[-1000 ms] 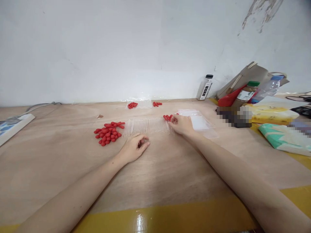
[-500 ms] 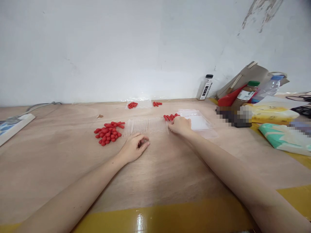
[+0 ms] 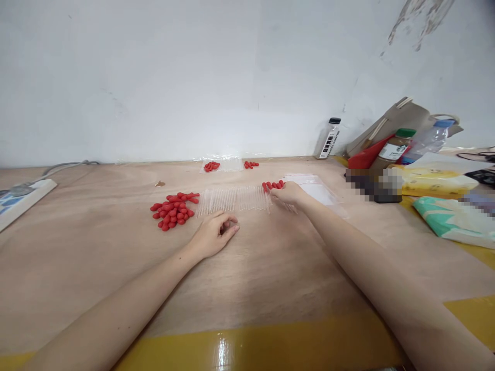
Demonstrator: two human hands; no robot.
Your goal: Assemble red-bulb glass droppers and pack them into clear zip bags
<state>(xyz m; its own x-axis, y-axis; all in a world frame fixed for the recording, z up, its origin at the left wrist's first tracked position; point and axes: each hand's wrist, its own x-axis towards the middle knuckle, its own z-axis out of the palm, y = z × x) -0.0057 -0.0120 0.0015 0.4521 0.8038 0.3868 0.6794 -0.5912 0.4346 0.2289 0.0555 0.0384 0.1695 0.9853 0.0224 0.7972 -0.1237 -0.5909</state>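
Note:
A row of clear glass droppers (image 3: 232, 199) lies side by side on the brown table. A pile of loose red rubber bulbs (image 3: 174, 211) sits at its left end. My left hand (image 3: 214, 234) rests on the table just in front of the row, fingers curled in, with nothing visible in them. My right hand (image 3: 290, 194) is at the row's right end, fingers closed on a small bunch of droppers with red bulbs (image 3: 273, 185) fitted; clear tips stick out beside the wrist. Flat clear plastic bags (image 3: 319, 192) lie just right of that hand.
Two small bags with red bulbs (image 3: 212, 166) lie near the wall. At the right are a small bottle (image 3: 330, 138), a paper bag (image 3: 390, 126), drink bottles, tissue packs (image 3: 436, 181) and a green cloth pack (image 3: 452, 220). A white power strip (image 3: 23, 198) lies far left.
My right hand has drawn the bunch of red-bulbed droppers away from the row's right end and lifted them slightly. My left hand has stayed in place.

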